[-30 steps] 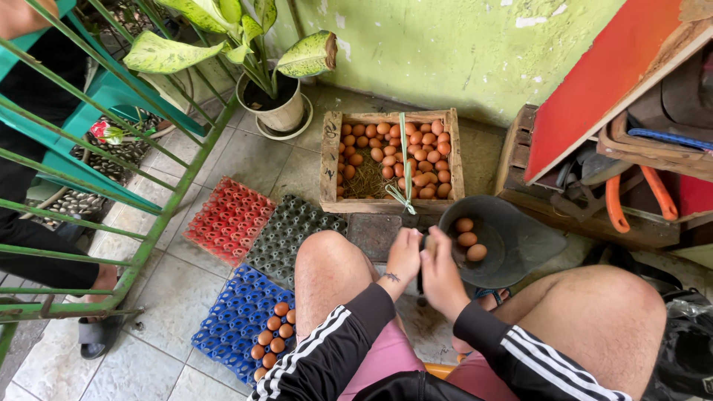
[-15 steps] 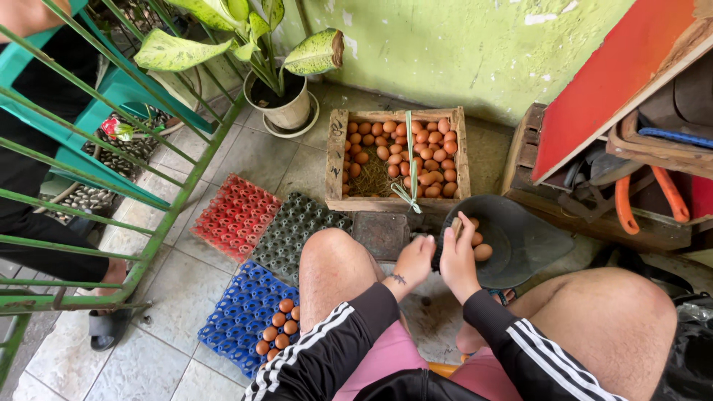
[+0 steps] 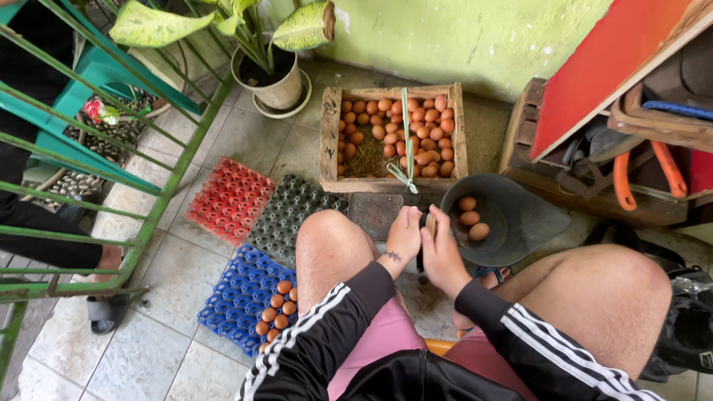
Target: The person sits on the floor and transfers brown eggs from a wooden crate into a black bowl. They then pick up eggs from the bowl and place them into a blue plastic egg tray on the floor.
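Observation:
My left hand (image 3: 405,236) and my right hand (image 3: 443,251) meet between my bare knees, fingers curled. Pinched between them is a small brown egg (image 3: 429,223), mostly hidden. Just right of my hands sits a dark round bucket (image 3: 523,219) holding three brown eggs (image 3: 469,217). Beyond my hands, against the green wall, stands a wooden crate (image 3: 330,137) with several brown eggs (image 3: 425,135) on straw and a green strap across it. By my left knee lies a blue egg tray (image 3: 226,297) carrying several eggs (image 3: 276,308).
A dark green tray (image 3: 291,210) and a red tray (image 3: 230,197) lie left of the crate. A potted plant (image 3: 278,87) stands at the back. A green railing (image 3: 156,215) runs along the left, with another person's sandalled foot (image 3: 104,301). Wooden shelves with orange-handled tools (image 3: 624,182) fill the right.
My right hand reached to the bucket's rim half a second ago and has drawn back beside my left hand. The view has shifted slightly.

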